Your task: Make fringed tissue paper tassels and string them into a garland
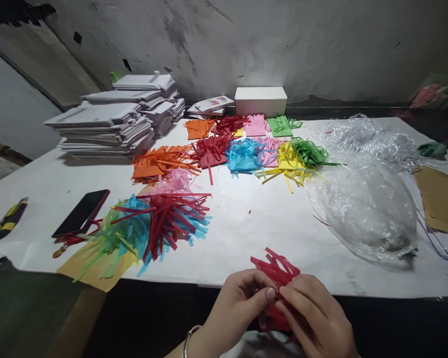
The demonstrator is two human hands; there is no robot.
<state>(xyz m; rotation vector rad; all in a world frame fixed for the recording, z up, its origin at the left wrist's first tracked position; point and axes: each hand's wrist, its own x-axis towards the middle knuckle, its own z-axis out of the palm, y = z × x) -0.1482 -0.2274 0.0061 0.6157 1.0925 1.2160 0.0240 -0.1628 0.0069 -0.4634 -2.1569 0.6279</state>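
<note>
A bundle of red fringed paper [277,268] is between my two hands at the table's front edge. My left hand [242,301], with a bangle at its wrist, pinches the red strips between thumb and forefinger. From the right, my right hand [315,311] closes its fingertips on the same red paper, close to the left fingertips. The fingers cover the middle of the bundle. To the left lies a pile of red, blue, green and pink fringed strips [160,219] on brown paper [91,263].
Colored fringe bundles [242,156] line the table's middle. Behind them are a white box [260,101] and stacked white papers [100,127]. A clear plastic bag [369,209] and shiny shreds [366,136] lie right; a phone [82,213] and yellow-black object [8,220] lie left.
</note>
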